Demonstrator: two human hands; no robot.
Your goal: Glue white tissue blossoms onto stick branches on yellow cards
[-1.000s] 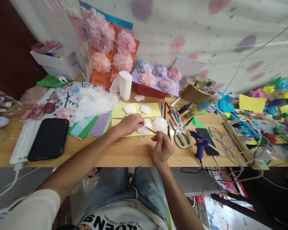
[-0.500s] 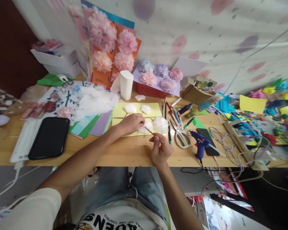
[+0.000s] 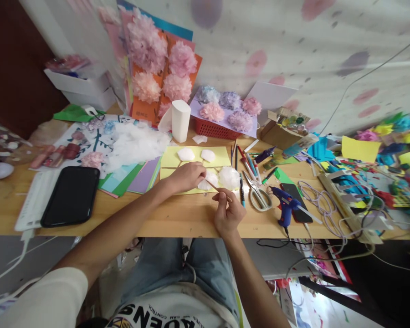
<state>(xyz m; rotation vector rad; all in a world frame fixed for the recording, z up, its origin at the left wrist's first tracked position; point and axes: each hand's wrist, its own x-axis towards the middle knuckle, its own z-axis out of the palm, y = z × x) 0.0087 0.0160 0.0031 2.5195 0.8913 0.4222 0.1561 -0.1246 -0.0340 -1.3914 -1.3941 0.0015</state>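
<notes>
My right hand [image 3: 230, 213] is closed round a thin brown stick [image 3: 213, 186], which slants up to the left toward my other hand. My left hand [image 3: 190, 176] lies palm down over the yellow paper [image 3: 169, 157], its fingers drawn together at the stick's far end; what they pinch is hidden. Under the stick is a white cotton tuft [image 3: 211, 178], partly covered by my left fingers. A fluffier cotton ball [image 3: 229, 178] sits to its right. Two flat white pieces [image 3: 186, 154] with drawn stems lie higher on the paper.
Right of the paper lie markers [image 3: 251, 165], scissors [image 3: 260, 199], a blue glue gun [image 3: 286, 206] and a phone [image 3: 297, 200] with cables. Loose cotton [image 3: 136, 142], coloured sheets [image 3: 141, 176] and a black tablet [image 3: 70, 196] are on the left. A white bottle-like container [image 3: 181, 120] stands behind.
Hardly anything differs. The view has shifted very slightly, while both hands and the stick keep nearly the same position over the paper.
</notes>
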